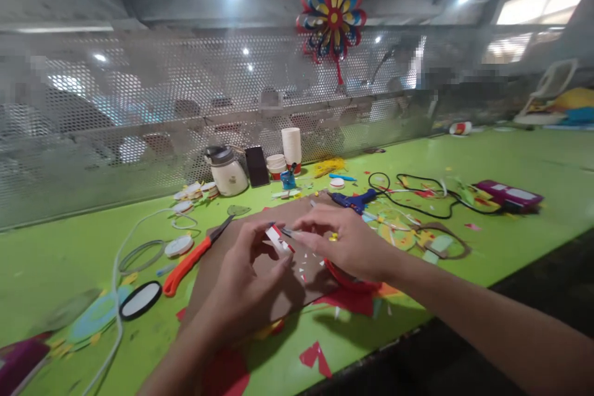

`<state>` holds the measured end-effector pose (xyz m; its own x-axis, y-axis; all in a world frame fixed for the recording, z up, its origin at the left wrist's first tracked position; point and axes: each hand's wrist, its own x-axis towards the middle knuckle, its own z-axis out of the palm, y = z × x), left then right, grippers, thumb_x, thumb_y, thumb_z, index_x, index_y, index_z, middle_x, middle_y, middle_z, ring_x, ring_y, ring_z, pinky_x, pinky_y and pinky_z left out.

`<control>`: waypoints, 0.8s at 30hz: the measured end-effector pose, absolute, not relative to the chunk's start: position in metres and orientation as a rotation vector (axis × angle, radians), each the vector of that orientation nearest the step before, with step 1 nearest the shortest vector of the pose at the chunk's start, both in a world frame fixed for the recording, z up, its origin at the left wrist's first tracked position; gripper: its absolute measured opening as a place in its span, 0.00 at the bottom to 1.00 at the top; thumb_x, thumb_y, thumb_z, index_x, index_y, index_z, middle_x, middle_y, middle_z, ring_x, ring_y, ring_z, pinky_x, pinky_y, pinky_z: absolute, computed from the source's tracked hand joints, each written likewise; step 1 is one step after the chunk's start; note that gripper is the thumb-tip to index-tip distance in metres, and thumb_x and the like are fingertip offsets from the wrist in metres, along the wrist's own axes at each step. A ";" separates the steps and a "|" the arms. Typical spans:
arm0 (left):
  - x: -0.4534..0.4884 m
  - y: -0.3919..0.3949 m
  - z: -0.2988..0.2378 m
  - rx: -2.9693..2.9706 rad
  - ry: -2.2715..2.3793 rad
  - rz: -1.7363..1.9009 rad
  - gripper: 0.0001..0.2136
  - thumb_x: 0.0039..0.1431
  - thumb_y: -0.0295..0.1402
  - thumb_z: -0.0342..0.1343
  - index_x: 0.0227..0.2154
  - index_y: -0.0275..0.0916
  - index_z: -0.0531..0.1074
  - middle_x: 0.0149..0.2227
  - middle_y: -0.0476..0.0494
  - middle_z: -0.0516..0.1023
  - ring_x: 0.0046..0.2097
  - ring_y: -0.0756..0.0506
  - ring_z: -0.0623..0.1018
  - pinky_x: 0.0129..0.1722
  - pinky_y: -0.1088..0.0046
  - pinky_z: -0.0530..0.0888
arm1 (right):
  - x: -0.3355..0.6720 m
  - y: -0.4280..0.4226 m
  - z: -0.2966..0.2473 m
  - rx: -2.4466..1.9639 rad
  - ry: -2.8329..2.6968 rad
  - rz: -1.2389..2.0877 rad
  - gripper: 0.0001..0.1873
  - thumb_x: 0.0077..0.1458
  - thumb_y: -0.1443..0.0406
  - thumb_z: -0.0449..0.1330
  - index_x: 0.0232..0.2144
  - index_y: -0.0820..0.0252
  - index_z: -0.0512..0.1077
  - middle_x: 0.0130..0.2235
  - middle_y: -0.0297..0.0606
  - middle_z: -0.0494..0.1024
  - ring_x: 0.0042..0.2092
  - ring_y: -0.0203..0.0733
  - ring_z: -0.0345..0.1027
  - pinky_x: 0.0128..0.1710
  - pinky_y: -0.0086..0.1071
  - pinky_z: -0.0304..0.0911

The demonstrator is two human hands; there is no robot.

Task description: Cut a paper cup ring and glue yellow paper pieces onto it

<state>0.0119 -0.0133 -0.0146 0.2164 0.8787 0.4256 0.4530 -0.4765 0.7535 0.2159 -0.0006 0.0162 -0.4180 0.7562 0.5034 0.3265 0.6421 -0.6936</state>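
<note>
My left hand (253, 269) pinches a small white piece with red edges (278, 240), perhaps cut from a paper cup, between thumb and fingers. My right hand (341, 238) is closed on a slim grey pointed tool (288, 232). Its tip meets the piece or lies right beside it; most of the tool is hidden by the fingers. Both hands are above a brown board (218, 278) strewn with tiny white and red scraps. Under my right hand shows a curved red strip or ring (355, 283), partly covered. An orange-handled knife (190, 263) rests at the board's left edge.
A blue glue gun (355, 200) with a black cord lies behind my right hand. At the back stand a white jug (227, 172), a phone (257, 166) and stacked paper cups (291, 148). Red paper scraps (316, 359) lie near the front edge; a purple box (509, 195) is at right.
</note>
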 end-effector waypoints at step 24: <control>0.013 -0.011 -0.017 2.158 1.279 1.135 0.16 0.57 0.29 0.60 0.47 0.43 0.66 0.40 0.47 0.77 0.41 0.45 0.79 0.40 0.66 0.76 | 0.185 0.014 0.001 -0.822 -1.435 1.441 0.04 0.41 0.69 0.65 0.19 0.60 0.73 0.22 0.28 0.74 0.25 0.31 0.63 0.30 0.29 0.60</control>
